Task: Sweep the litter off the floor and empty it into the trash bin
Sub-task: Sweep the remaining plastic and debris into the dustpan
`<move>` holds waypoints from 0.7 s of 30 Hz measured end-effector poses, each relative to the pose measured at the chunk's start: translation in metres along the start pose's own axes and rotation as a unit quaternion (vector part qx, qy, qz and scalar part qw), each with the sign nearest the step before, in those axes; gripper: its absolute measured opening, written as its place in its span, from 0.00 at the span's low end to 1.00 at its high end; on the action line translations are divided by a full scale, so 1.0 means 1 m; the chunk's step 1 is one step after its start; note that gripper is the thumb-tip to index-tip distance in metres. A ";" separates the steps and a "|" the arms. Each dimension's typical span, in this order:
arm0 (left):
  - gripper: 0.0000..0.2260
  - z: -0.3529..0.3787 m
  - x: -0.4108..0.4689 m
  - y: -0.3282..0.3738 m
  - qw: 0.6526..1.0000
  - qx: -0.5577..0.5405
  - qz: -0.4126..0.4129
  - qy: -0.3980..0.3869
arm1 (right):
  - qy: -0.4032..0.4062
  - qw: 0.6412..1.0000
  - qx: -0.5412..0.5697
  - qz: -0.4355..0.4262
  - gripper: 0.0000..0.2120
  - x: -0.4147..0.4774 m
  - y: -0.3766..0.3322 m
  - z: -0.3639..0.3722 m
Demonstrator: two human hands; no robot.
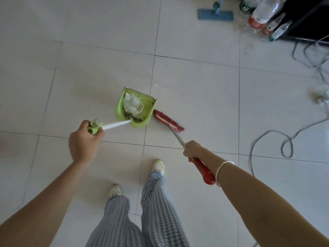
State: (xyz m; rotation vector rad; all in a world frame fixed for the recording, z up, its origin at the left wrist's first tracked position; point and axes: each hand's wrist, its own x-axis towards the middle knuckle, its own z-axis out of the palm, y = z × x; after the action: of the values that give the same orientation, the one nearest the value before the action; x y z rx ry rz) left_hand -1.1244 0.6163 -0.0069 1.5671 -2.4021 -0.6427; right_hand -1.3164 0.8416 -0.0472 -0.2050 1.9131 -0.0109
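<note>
A green dustpan sits on the white tiled floor in the middle of the view, with crumpled clear plastic litter and dark dirt inside it. My left hand grips the green top of the dustpan's white handle. My right hand holds the red-gripped broom by its metal shaft. The red broom head rests on the floor just right of the dustpan. No trash bin is in view.
A blue flat mop lies at the top. Several plastic bottles stand by dark furniture at top right. Grey cables loop over the floor on the right. My feet stand below the dustpan.
</note>
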 end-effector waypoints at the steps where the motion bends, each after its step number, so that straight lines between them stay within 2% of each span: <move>1: 0.08 -0.006 0.001 -0.008 1.000 0.000 -0.001 0.003 | -0.008 1.000 -0.001 -0.006 0.04 -0.008 -0.002 0.002; 4: 0.08 -0.024 0.008 -0.035 1.000 0.000 -0.015 0.010 | -0.005 0.998 0.066 -0.014 0.12 -0.027 -0.007 0.010; 10: 0.09 -0.050 0.026 -0.097 1.000 0.000 -0.018 -0.002 | 0.059 0.986 0.156 0.008 0.14 -0.047 -0.039 0.037; 13: 0.09 -0.063 0.038 -0.132 1.000 -0.009 -0.013 -0.012 | 0.070 0.985 0.153 0.037 0.14 -0.044 -0.068 0.063; 16: 0.09 -0.077 0.049 -0.171 1.000 -0.013 -0.010 -0.019 | 0.053 0.992 0.097 0.059 0.13 -0.033 -0.106 0.102; 21: 0.09 -0.101 0.056 -0.216 0.998 0.002 -0.022 -0.051 | 0.028 0.995 0.072 0.056 0.13 -0.040 -0.151 0.176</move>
State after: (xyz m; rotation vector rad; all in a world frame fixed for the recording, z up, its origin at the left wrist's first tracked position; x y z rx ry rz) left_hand -0.9315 0.4668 -0.0210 1.6300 -2.4475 -0.7439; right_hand -1.1179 0.7154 -0.0550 0.0006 1.9683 -0.0798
